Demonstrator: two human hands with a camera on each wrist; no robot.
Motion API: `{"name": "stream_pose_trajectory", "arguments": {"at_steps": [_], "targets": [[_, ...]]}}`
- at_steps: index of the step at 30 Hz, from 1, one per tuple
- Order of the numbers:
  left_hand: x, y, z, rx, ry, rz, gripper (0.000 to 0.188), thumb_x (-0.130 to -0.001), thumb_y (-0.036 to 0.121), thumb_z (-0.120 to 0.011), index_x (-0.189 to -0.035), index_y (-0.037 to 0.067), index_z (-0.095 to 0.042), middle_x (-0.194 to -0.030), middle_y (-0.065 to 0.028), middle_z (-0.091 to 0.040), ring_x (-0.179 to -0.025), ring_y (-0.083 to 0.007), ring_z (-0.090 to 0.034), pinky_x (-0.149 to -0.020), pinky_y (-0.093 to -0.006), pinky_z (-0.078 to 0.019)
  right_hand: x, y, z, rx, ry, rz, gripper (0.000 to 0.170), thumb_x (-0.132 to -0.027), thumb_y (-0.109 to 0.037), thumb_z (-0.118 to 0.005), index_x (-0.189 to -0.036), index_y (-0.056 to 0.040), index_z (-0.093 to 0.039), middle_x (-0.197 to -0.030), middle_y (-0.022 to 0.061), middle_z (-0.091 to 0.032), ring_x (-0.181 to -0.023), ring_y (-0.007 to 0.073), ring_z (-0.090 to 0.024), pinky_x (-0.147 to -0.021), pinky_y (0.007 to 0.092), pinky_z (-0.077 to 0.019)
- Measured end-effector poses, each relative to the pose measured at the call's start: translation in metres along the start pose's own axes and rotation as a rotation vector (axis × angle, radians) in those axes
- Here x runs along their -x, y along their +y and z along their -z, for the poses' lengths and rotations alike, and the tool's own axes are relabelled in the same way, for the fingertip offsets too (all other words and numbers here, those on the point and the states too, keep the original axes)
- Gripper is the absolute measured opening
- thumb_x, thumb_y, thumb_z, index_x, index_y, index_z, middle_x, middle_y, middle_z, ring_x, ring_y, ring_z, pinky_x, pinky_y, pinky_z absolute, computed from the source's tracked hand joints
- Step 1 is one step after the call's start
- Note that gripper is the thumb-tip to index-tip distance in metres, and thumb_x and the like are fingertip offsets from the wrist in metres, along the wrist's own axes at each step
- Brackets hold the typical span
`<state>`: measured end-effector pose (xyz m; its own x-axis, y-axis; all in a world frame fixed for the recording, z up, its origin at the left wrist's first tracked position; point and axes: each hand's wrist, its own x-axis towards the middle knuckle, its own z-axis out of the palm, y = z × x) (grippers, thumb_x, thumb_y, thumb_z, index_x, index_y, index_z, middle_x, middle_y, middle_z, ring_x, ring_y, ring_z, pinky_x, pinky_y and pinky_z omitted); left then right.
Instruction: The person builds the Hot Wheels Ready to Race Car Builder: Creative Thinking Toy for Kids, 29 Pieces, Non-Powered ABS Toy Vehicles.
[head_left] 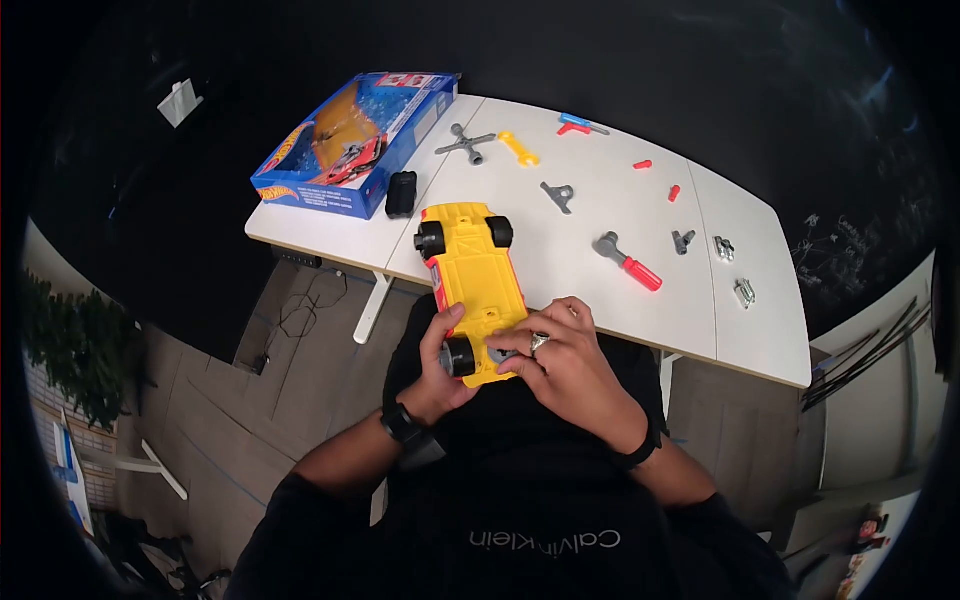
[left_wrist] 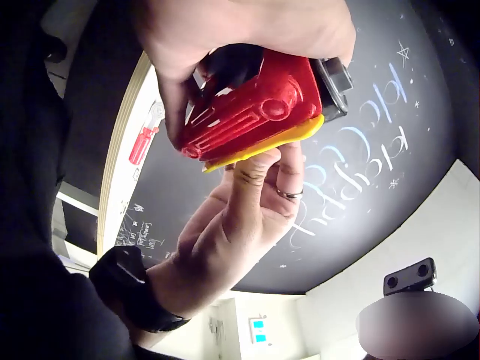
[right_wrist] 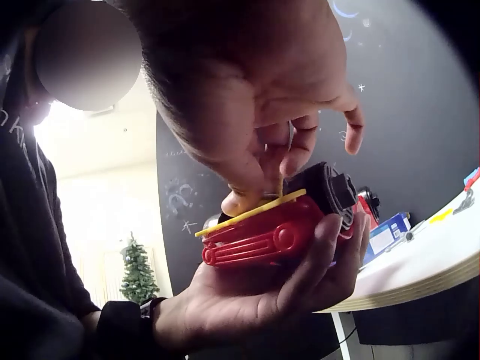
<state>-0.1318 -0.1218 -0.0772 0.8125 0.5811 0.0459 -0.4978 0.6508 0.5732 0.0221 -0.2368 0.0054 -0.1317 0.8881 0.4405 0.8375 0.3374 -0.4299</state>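
Note:
A toy car point(head_left: 481, 282) is held upside down above my lap, its yellow underside up and its red body point(left_wrist: 262, 112) below. My left hand point(head_left: 440, 368) grips the car's near end from the left, by a black wheel point(head_left: 460, 357). In the right wrist view its fingers curl up round the red side. My right hand point(head_left: 572, 362) bends over the near right corner of the underside. Its thumb and fingertips pinch a small grey part point(head_left: 503, 353) there, mostly hidden by the fingers. Black wheels point(head_left: 430, 239) show at the far end.
Behind the car is a white table point(head_left: 560, 260). On it lie a blue toy box point(head_left: 350, 140), a black piece point(head_left: 401, 194), a grey cross-shaped part point(head_left: 466, 144), a yellow wrench point(head_left: 519, 149), a blue-and-red toy tool point(head_left: 580, 124), a red-handled tool point(head_left: 630, 262) and several small red, grey and silver parts.

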Motion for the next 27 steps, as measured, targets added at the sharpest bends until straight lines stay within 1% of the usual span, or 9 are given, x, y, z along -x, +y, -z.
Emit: {"name": "stream_pose_trajectory", "arguments": {"at_steps": [1, 2, 4, 7, 12, 14, 21, 25, 27], "targets": [[0.000, -0.001, 0.000, -0.027, -0.012, -0.039, 0.073, -0.099, 0.052, -0.051, -0.156, 0.006, -0.044, -0.147, -0.0208, -0.058, -0.131, -0.0326, -0.061, -0.107, -0.0454, -0.0534, 0.000, 0.000, 0.000, -0.005, 0.013, 0.008, 0.017, -0.091, -0.012, -0.074, -0.106, -0.0133, -0.081, -0.110, 0.0002, -0.072, -0.103, 0.0218, -0.058, -0.107, 0.0451, -0.0338], [0.001, -0.001, -0.002, -0.033, -0.017, -0.029, 0.073, -0.099, 0.052, -0.051, -0.156, 0.006, -0.044, -0.147, -0.0208, -0.058, -0.131, -0.0326, -0.061, -0.107, -0.0454, -0.0534, 0.001, -0.001, -0.003, -0.006, 0.023, 0.000, 0.017, -0.091, -0.012, -0.074, -0.106, -0.0133, -0.081, -0.110, 0.0002, -0.072, -0.103, 0.0218, -0.058, -0.107, 0.0451, -0.0338], [0.004, 0.000, -0.008, -0.105, 0.024, -0.131, 0.074, -0.099, 0.053, -0.050, -0.155, 0.005, -0.043, -0.146, -0.0207, -0.059, -0.131, -0.0326, -0.061, -0.109, -0.0457, -0.0517, 0.002, -0.002, -0.011, 0.006, 0.081, -0.005, 0.015, -0.089, -0.012, -0.075, -0.103, -0.0132, -0.080, -0.109, 0.0014, -0.071, -0.100, 0.0220, -0.057, -0.100, 0.0445, -0.0347], [0.006, -0.007, -0.003, -0.164, 0.085, -0.205, 0.074, -0.100, 0.054, -0.047, -0.155, 0.004, -0.043, -0.145, -0.0208, -0.059, -0.131, -0.0324, -0.061, -0.110, -0.0456, -0.0509, 0.003, -0.003, -0.019, 0.023, 0.095, -0.099, 0.023, -0.089, -0.016, -0.079, -0.111, -0.0154, -0.081, -0.104, 0.0016, -0.074, -0.098, 0.0223, -0.059, -0.101, 0.0414, -0.0346], [0.010, -0.010, -0.003, -0.270, 0.092, -0.276, 0.073, -0.101, 0.054, -0.044, -0.153, 0.003, -0.044, -0.146, -0.0201, -0.059, -0.131, -0.0315, -0.061, -0.111, -0.0444, -0.0497, 0.006, -0.002, -0.030, -0.034, 0.178, -0.140, 0.021, -0.088, -0.017, -0.079, -0.109, -0.0143, -0.081, -0.101, 0.0022, -0.074, -0.095, 0.0216, -0.060, -0.097, 0.0406, -0.0344], [0.010, -0.013, -0.005, -0.262, 0.173, -0.375, 0.074, -0.101, 0.055, -0.044, -0.153, 0.003, -0.044, -0.145, -0.0192, -0.060, -0.129, -0.0311, -0.062, -0.109, -0.0436, -0.0505, 0.005, -0.001, -0.034, -0.040, 0.213, -0.111, 0.021, -0.088, -0.017, -0.079, -0.108, -0.0142, -0.082, -0.100, 0.0021, -0.074, -0.092, 0.0211, -0.060, -0.097, 0.0408, -0.0340], [0.011, -0.016, 0.006, -0.297, 0.232, -0.443, 0.073, -0.100, 0.057, -0.046, -0.149, 0.002, -0.047, -0.136, -0.0173, -0.064, -0.121, -0.0298, -0.066, -0.103, -0.0413, -0.0539, 0.007, 0.002, -0.046, -0.081, 0.243, -0.154, 0.021, -0.089, -0.012, -0.077, -0.110, -0.0148, -0.080, -0.100, -0.0016, -0.074, -0.092, 0.0187, -0.061, -0.094, 0.0403, -0.0334], [0.010, -0.016, 0.009, -0.312, 0.220, -0.441, 0.075, -0.100, 0.059, -0.046, -0.148, 0.002, -0.047, -0.135, -0.0176, -0.064, -0.119, -0.0296, -0.067, -0.101, -0.0409, -0.0546, 0.009, 0.007, -0.051, -0.091, 0.281, -0.130, 0.025, -0.090, -0.010, -0.076, -0.114, -0.0148, -0.078, -0.102, -0.0032, -0.074, -0.094, 0.0185, -0.062, -0.094, 0.0398, -0.0343], [0.010, -0.014, 0.006, -0.374, 0.208, -0.484, 0.069, -0.101, 0.055, -0.049, -0.145, 0.001, -0.049, -0.134, -0.0175, -0.065, -0.118, -0.0286, -0.067, -0.101, -0.0407, -0.0545, 0.008, 0.014, -0.051, -0.076, 0.326, -0.008, 0.027, -0.090, -0.010, -0.074, -0.116, -0.0146, -0.075, -0.104, 0.0019, -0.067, -0.093, 0.0200, -0.060, -0.087, 0.0406, -0.0357]]}}
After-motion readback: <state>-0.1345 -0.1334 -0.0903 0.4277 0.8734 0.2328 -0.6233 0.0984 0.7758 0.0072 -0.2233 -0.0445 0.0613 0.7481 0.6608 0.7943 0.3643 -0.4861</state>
